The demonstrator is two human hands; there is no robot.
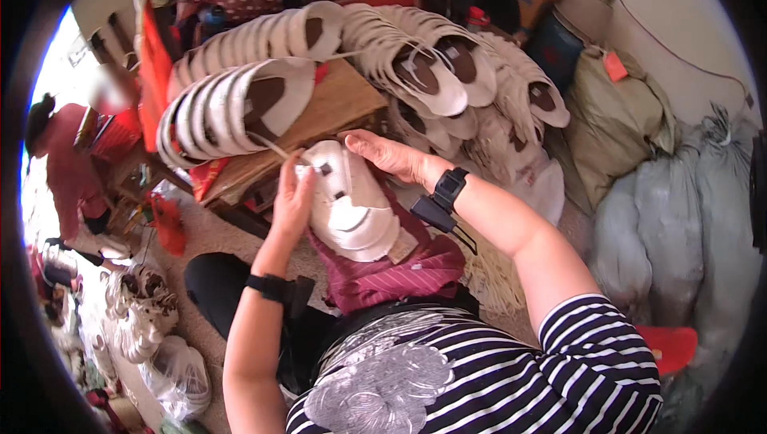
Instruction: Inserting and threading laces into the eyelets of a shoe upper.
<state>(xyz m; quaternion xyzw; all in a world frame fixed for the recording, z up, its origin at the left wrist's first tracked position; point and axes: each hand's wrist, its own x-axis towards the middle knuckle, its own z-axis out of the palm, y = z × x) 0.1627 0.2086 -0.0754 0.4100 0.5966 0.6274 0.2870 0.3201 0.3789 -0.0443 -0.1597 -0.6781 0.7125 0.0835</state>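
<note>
Head view, only one I have: the white shoe upper (355,190) is on my lap, lying over maroon cloth (379,284), toe-to-heel roughly in line with my body, between my hands. Left hand (292,201) is at its left edge, fingers partly bent, thumb close to the fingers; can't tell if it's pinching the edge or something small and white there. Right hand (389,156) is spread, fingers extended near the upper's far right side, nothing visible in it. Two small dark squares show on the piece; can't tell what they are. Progress, my read: this one is mid-work, not finished. Similar uppers are nested in a near stack (276,103) on the wooden bench (345,100), with a back row (240,47) behind and more rows (447,75) to the right. Can't tell which are done and which are waiting, so no count of what's left. Loose pale cords (493,278) hang below my right forearm; they look like lacing stock, but no lace is clearly through this piece.
</note>
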